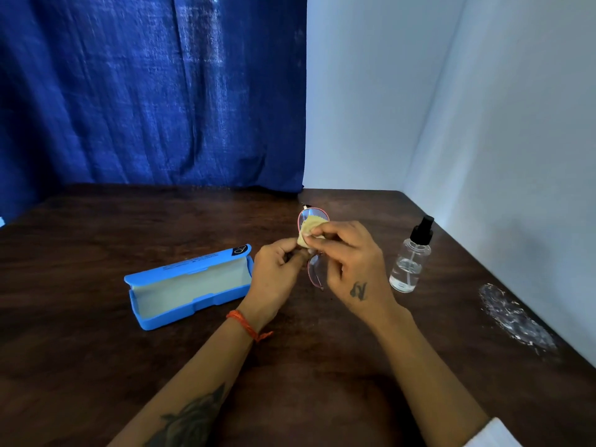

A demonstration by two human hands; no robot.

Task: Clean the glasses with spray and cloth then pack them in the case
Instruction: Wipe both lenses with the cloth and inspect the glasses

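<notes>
I hold pink-rimmed glasses (314, 272) upright above the dark wooden table (96, 237), one lens above the other. My left hand (274, 275) grips the frame near its middle. My right hand (351, 266) pinches a small yellow cloth (310, 230) against the upper lens. The blue glasses case (190, 285) lies open to the left of my hands, its pale lining showing and nothing inside. A clear spray bottle (409, 256) with a black nozzle stands to the right of my right hand.
A blue curtain (145, 91) hangs behind the table, and a white wall (483, 124) runs along the back right and right side. A crumpled clear plastic wrapper (516, 317) lies near the table's right edge.
</notes>
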